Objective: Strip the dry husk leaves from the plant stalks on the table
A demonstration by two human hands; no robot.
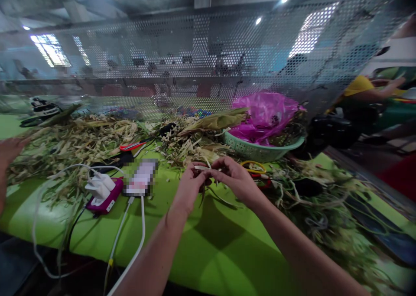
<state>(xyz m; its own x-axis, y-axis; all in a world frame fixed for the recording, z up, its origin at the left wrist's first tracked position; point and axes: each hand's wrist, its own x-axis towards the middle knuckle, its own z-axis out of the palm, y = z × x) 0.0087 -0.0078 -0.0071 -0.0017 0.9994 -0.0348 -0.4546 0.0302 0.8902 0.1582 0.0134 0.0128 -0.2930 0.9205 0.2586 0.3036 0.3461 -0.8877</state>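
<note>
My left hand point(189, 184) and my right hand point(236, 180) meet above the green table, fingertips pinched close together. Between them is a thin pale strip of corn husk point(202, 168), gripped by both. A longer greenish strip point(224, 200) hangs below the fingers and curves to the right. Where exactly the strips join or cross is hidden by the fingers. Just behind my hands lies a heap of dry husk pieces point(185, 151), with a large folded husk point(214, 121) on top.
A pale green basket point(264, 152) holds a pink plastic bag point(264, 112). To the left are a red cutter point(131, 146), a phone point(142, 177), and a purple power strip point(105, 196) with white cables. Greenish shreds point(334, 231) cover the right. Another person's hand point(9, 153) reaches in left.
</note>
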